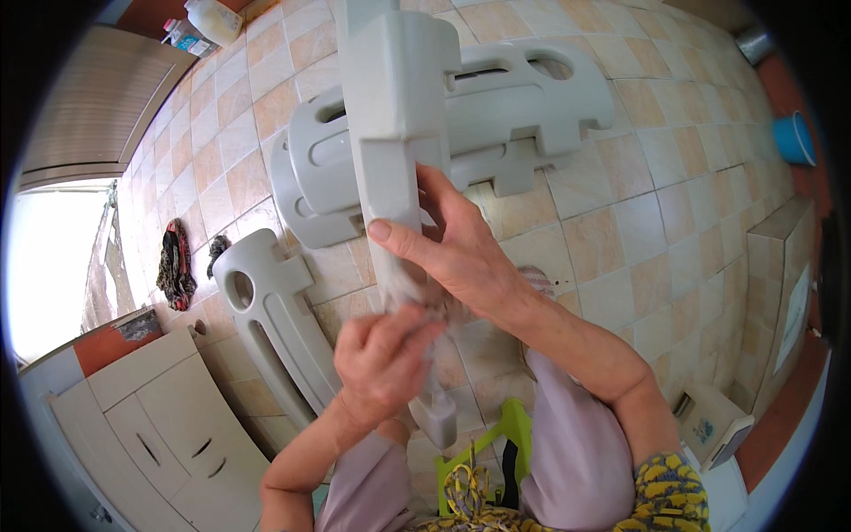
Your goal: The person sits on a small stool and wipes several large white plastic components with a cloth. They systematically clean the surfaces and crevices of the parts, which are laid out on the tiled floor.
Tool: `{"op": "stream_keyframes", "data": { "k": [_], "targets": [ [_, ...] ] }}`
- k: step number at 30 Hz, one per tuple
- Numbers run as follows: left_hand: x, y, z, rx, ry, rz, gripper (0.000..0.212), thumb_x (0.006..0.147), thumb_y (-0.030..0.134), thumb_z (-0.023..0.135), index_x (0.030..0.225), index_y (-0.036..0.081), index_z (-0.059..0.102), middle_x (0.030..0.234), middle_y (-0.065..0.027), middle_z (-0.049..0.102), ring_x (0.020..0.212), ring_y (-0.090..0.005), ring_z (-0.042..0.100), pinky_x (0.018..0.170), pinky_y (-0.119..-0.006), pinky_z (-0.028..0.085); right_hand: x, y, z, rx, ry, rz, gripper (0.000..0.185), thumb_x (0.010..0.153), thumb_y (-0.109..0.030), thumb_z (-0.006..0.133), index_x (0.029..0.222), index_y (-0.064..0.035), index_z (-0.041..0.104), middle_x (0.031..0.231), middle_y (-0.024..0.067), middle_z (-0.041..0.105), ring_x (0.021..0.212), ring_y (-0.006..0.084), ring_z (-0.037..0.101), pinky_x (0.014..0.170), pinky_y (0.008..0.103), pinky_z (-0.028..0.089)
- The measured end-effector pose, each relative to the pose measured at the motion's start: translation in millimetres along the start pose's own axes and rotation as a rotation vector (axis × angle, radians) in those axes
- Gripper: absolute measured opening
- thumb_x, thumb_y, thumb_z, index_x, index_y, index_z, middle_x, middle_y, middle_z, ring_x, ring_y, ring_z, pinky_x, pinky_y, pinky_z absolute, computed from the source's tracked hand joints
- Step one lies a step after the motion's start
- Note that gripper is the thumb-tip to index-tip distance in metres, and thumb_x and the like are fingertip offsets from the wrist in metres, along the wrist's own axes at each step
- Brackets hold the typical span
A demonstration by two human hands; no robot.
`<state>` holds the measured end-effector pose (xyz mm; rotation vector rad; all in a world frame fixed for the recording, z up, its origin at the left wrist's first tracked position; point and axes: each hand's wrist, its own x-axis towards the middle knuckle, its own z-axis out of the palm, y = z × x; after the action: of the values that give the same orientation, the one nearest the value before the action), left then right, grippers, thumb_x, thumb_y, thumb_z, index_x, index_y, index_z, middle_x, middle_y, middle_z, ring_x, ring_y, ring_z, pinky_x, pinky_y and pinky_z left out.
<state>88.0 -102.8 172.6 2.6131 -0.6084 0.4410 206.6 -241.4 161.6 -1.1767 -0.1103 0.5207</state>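
A long light-grey molded plastic panel (399, 86) stands on edge in front of me, running from the top of the view down between my knees. My right hand (459, 246) grips its edge, thumb on the near face and fingers curled round the right side. Below it, my left hand (382, 362) is blurred by motion against the panel's lower part, its fingers bent. Whether it holds something small cannot be made out. The panel's lower end (435, 419) shows beyond the left hand.
More grey plastic panels (525, 106) lie stacked behind, and another (286, 319) lies to the left on the tiled floor (618, 266). A green plastic stool (518, 425) is beneath me. Around are a cabinet (173, 425), dark cloths (176, 266), bottles (213, 23) and a blue bucket (793, 138).
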Motion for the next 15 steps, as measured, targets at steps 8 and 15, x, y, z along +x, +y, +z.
{"op": "stream_keyframes", "data": {
  "k": [8,15],
  "targets": [
    [-10,-14,5,-0.044,0.043,0.022,0.043,0.057,0.004,0.069,0.097,0.015,0.075,0.107,-0.0027,0.065,0.084,-0.0195,0.059,0.067,-0.034,0.048,-3,14,6,0.015,0.053,-0.024,0.080,0.087,-0.023,0.076,0.145,0.0102,0.033,0.139,0.0248,0.046,0.127,0.0297,0.051,0.103,0.0391,0.048],
    [-23,-12,20,-0.316,0.222,-0.205,0.043,0.060,-0.007,0.062,0.100,0.008,0.071,0.113,-0.0183,0.059,0.098,-0.0321,0.059,0.085,-0.039,0.051,-9,3,0,-0.005,0.023,0.032,0.075,0.088,-0.024,0.074,0.145,0.0059,0.036,0.139,0.0205,0.047,0.129,0.0268,0.049,0.105,0.0407,0.045]
  ]
}}
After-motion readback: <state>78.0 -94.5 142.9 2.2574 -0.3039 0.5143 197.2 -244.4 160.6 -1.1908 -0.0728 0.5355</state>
